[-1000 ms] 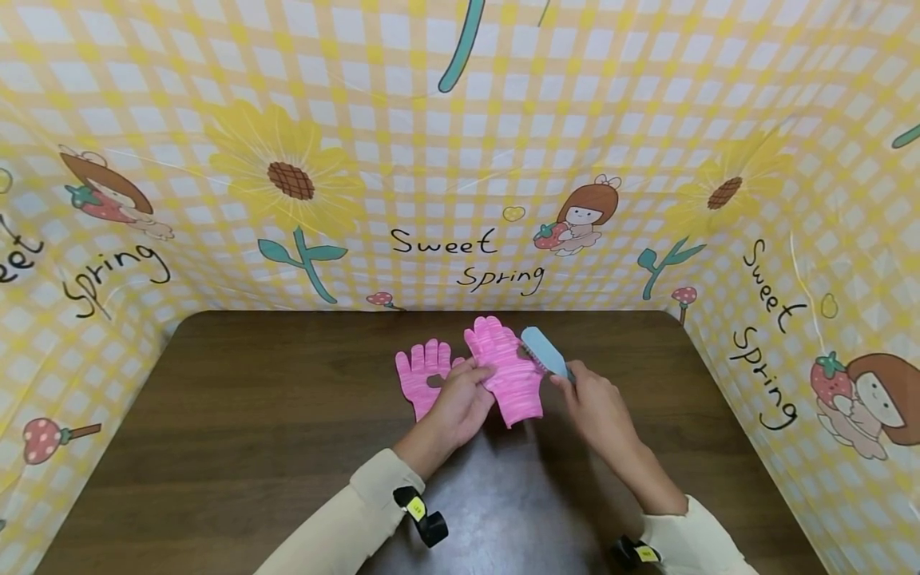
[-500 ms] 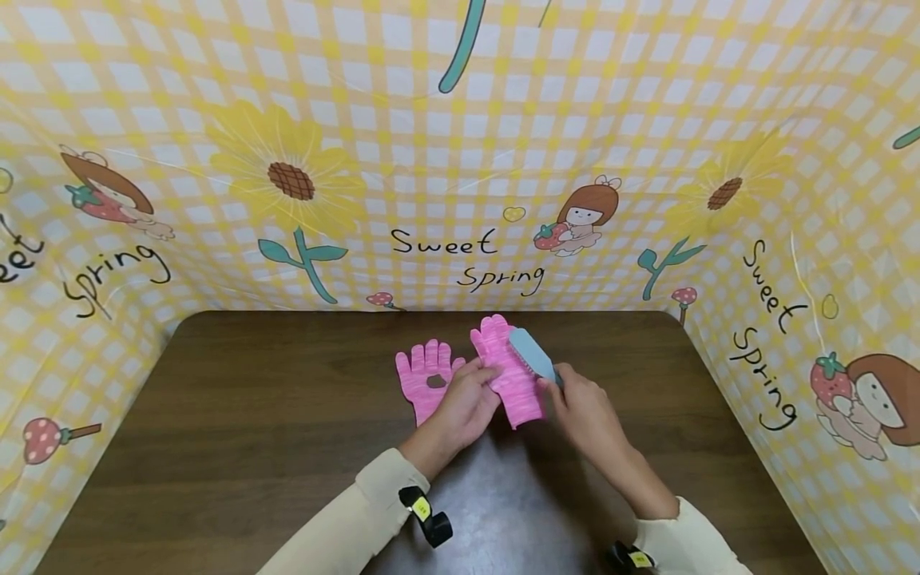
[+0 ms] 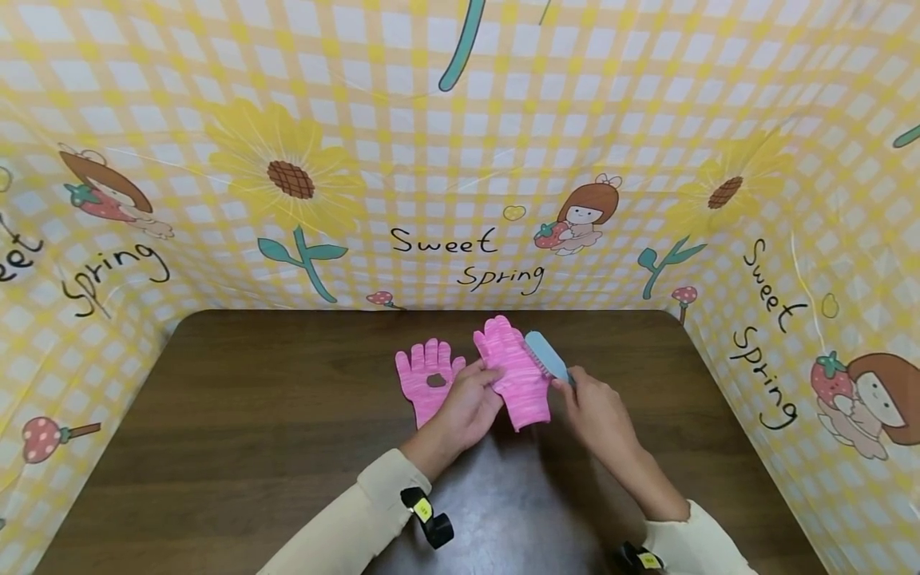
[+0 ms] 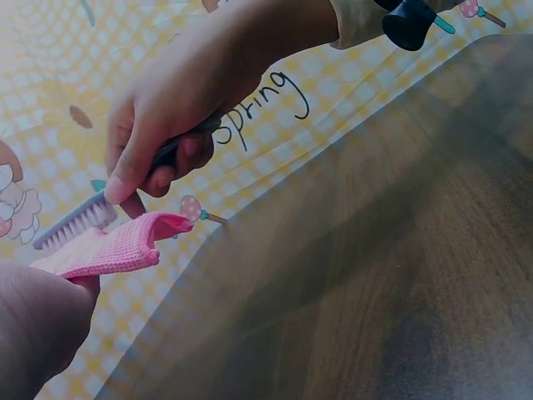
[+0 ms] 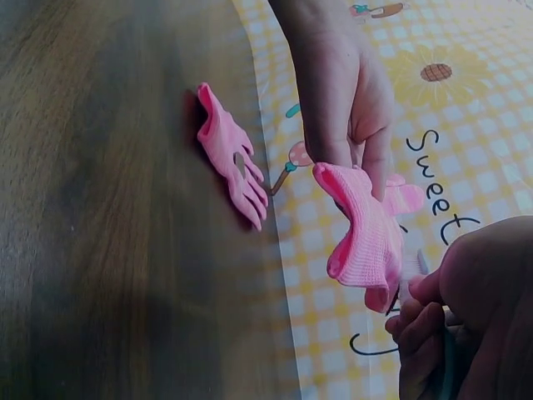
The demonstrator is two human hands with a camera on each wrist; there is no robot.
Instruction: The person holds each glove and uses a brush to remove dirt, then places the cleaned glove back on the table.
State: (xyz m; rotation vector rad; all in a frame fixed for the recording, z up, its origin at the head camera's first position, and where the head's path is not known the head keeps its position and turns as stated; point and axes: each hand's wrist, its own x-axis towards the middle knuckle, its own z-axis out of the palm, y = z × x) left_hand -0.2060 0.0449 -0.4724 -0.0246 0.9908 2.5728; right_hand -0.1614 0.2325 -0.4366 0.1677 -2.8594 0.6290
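My left hand (image 3: 469,409) pinches a pink knit glove (image 3: 512,375) by its side, thumb on top, holding it up over the table. A light blue brush (image 3: 548,354) is gripped by its handle in my right hand (image 3: 602,415). Its pale bristles (image 4: 79,223) face the glove, right at its surface near the right edge. In the right wrist view the open cuff (image 5: 354,225) of the held glove points toward the camera. A second pink glove (image 3: 415,382) lies flat on the table left of my left hand, with a dark patch on its palm.
The dark wooden table (image 3: 251,447) carries both arms' work. Behind and on both sides rises a yellow checked cloth wall (image 3: 446,160) with flowers and lettering. Black wrist straps (image 3: 427,517) sit over the pale sleeves.
The brush has gone left across the held glove, then back right to its edge. The held glove has shifted slightly right, and a dark patch seen on it earlier no longer shows.
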